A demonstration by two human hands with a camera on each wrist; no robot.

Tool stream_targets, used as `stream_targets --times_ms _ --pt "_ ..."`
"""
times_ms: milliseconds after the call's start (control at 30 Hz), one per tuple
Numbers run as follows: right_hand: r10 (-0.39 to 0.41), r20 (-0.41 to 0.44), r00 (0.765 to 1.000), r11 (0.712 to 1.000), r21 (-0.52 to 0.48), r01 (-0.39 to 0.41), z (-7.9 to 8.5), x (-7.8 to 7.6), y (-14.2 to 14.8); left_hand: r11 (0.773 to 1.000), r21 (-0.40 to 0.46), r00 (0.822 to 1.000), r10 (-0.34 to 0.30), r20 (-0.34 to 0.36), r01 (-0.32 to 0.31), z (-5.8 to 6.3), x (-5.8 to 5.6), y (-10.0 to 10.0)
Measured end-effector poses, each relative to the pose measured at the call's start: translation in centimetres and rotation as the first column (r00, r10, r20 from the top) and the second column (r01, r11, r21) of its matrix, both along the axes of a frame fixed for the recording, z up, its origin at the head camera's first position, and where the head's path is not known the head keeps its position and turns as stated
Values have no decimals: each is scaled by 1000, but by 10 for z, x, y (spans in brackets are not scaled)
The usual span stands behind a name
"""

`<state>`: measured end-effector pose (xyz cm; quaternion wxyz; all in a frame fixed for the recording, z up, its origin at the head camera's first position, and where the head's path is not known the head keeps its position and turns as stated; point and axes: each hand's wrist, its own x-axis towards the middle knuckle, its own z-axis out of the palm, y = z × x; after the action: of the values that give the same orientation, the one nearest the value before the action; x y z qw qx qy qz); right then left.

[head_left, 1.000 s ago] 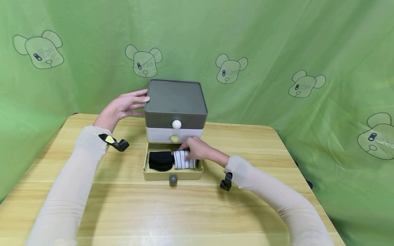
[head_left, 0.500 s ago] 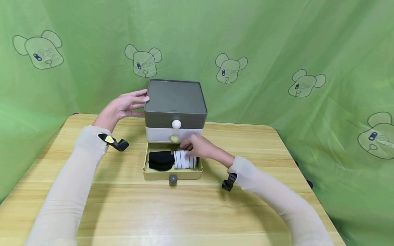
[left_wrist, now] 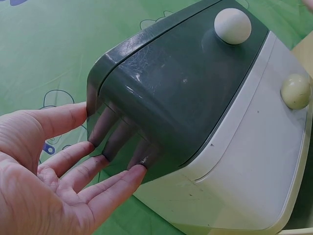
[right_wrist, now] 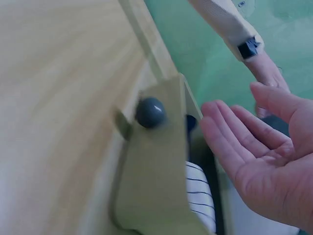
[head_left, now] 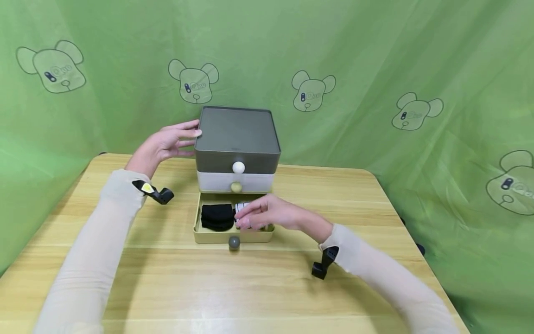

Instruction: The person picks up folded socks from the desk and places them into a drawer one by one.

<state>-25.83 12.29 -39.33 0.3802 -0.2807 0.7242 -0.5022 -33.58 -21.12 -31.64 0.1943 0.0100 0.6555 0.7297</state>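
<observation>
A three-tier drawer box (head_left: 238,132) stands on the table with its bottom drawer (head_left: 217,238) pulled out. Inside that drawer lie a folded black cloth item (head_left: 217,217) on the left and a white striped one (right_wrist: 199,188) on the right. My left hand (head_left: 168,143) touches the left side of the dark top tier with straight fingertips. Over the drawer's right part hovers my right hand (head_left: 273,213), its fingers extended and holding nothing; it hides much of the striped item in the head view. The drawer's grey knob (right_wrist: 150,112) faces the front.
The wooden table (head_left: 233,287) reaches out on every side of the box. Behind it hangs a green curtain (head_left: 354,60) with bear-head prints. A white knob (head_left: 238,167) and a cream knob (head_left: 236,187) stick out from the upper tiers.
My right hand has come off the striped item, moving up and toward the drawer's front while its fingers straightened. My left hand keeps its place on the box.
</observation>
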Motion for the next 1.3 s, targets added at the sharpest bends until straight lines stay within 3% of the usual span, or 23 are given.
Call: stream_targets --times_ms 200,400,533,733,967,1300 --pt "90 195 977 996 -3 -91 -19 18 6 1000 -2 1000 1 -6 -1 1 2 -2" --pt "69 294 953 995 50 -88 -40 34 9 999 26 999 41 33 -42 1 -1 -2" --pt "5 363 932 997 68 -32 -54 42 9 1000 18 1000 22 17 -22 1 0 -1" --pt "-77 468 880 997 17 78 -69 50 3 1000 19 1000 5 11 -5 1 0 0" --pt "-162 533 830 974 -47 221 -77 57 -7 1000 23 1000 21 20 -22 1 0 0" --pt "-256 531 807 941 -54 334 -78 62 -15 999 24 999 22 23 -23 1 1 0"
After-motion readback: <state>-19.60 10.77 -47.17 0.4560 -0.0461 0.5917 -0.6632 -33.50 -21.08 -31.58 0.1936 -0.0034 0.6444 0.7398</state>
